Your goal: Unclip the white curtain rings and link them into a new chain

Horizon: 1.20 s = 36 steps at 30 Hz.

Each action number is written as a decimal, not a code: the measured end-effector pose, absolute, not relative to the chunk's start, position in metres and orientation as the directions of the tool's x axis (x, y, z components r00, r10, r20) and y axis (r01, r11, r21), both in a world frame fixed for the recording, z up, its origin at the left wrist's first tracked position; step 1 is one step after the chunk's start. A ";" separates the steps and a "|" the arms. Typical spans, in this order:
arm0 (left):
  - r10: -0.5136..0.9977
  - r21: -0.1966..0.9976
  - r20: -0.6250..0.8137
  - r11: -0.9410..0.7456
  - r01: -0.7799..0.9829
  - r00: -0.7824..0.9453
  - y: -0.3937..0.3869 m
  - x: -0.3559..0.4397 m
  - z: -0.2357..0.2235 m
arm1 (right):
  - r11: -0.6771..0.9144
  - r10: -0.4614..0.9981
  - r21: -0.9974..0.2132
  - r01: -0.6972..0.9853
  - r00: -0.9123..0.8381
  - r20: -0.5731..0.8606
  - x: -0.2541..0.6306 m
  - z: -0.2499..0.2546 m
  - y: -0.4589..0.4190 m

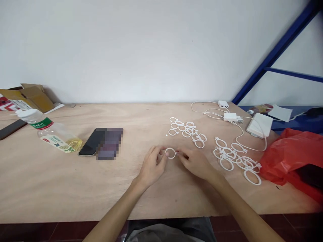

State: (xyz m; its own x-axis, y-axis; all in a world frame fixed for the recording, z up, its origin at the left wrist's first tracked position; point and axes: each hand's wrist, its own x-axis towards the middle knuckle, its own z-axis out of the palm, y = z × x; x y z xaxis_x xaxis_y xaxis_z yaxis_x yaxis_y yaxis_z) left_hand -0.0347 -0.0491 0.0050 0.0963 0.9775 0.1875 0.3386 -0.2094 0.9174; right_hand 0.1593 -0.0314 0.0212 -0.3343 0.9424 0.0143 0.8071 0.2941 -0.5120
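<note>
Between my two hands is one white plastic ring, held just above the wooden table. My left hand pinches its left edge between thumb and fingers. On the opposite side, the fingers of my right hand close on the ring's small end piece, whose details are hidden by the fingertips. Beyond my hands lies a loose group of similar white rings with little tabs. A second pile of white rings spreads out to the right of my right hand.
At left are a clear bottle with some yellow liquid, a phone and an open cardboard box. White chargers with cables and a white box sit at back right. A red plastic bag covers the right edge.
</note>
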 end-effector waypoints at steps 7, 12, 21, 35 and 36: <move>0.948 0.931 0.065 -0.170 0.322 0.313 -0.050 -0.032 0.007 | 0.345 0.910 -0.754 0.558 -0.396 0.123 0.151 0.029 -0.049; 0.978 0.994 0.061 -0.078 0.079 0.201 -0.051 -0.027 0.010 | -0.142 0.944 -0.982 0.127 -0.279 -0.173 0.134 0.025 -0.059; 0.924 0.947 -0.111 0.210 -0.245 0.365 -0.053 -0.030 0.011 | -0.436 0.768 -0.899 -0.045 -0.540 -0.345 0.139 0.034 -0.065; 0.775 0.502 -0.115 0.585 -0.637 0.621 -0.077 -0.001 0.031 | -0.472 0.788 -0.785 -0.401 -0.591 -0.172 0.138 0.034 -0.080; 0.773 0.469 -0.112 0.595 -0.652 0.625 -0.077 0.000 0.031 | -0.477 0.790 -0.771 -0.422 -0.590 -0.166 0.139 0.034 -0.080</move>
State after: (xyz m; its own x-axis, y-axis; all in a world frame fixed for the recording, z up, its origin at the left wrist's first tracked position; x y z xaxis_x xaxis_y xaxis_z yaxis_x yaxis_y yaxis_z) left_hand -0.0004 -0.0772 0.0313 0.6245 0.7730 -0.1118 -0.6525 0.5950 0.4692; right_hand 0.1391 -0.0802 0.0341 -0.5900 0.7901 -0.1661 -0.4220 -0.4772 -0.7709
